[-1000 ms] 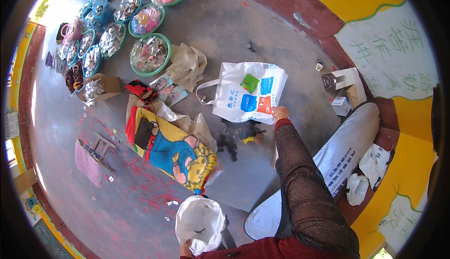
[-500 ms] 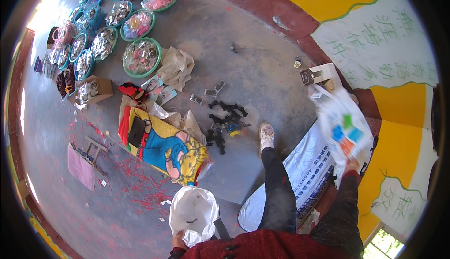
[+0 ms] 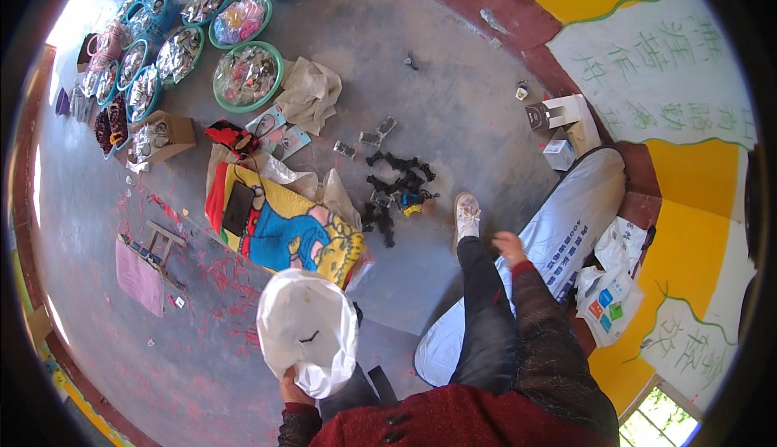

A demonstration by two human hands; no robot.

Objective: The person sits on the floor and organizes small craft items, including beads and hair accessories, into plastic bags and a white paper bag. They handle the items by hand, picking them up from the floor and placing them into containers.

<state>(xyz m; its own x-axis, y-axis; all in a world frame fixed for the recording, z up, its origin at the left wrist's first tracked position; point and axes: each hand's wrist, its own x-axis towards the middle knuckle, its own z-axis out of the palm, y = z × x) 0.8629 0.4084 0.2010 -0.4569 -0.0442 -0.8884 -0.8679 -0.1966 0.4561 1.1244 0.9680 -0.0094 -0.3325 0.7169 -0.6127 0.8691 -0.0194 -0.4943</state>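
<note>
My left hand (image 3: pixel 295 388) grips the near rim of a round white container (image 3: pixel 279 330) that looks lined with a plastic bag. Its mouth faces up, and a small dark strip (image 3: pixel 308 338) lies inside. Above my right knee, beside the long silver-white wrapped roll (image 3: pixel 579 216), my right hand (image 3: pixel 510 249) is in the air, a little blurred, with fingers apart and nothing in it. A white plastic bag with coloured squares (image 3: pixel 607 305) lies beyond the roll, against the wall. Ahead of my shoe are black tangled pieces (image 3: pixel 396 184) and a small blue-and-yellow item (image 3: pixel 415 202).
A cartoon-print cloth (image 3: pixel 295 237) with a dark phone-like object (image 3: pixel 239 208) lies ahead of the container. Round baskets of packaged goods (image 3: pixel 247 76) crowd the far left. A small stool (image 3: pixel 154 265) stands left among red scraps. Open cartons (image 3: pixel 566 119) sit by the right wall.
My right hand has let go of the bag with coloured squares, now lying by the wall, and moved left over the roll. The white container in my left hand has shifted left and forward.
</note>
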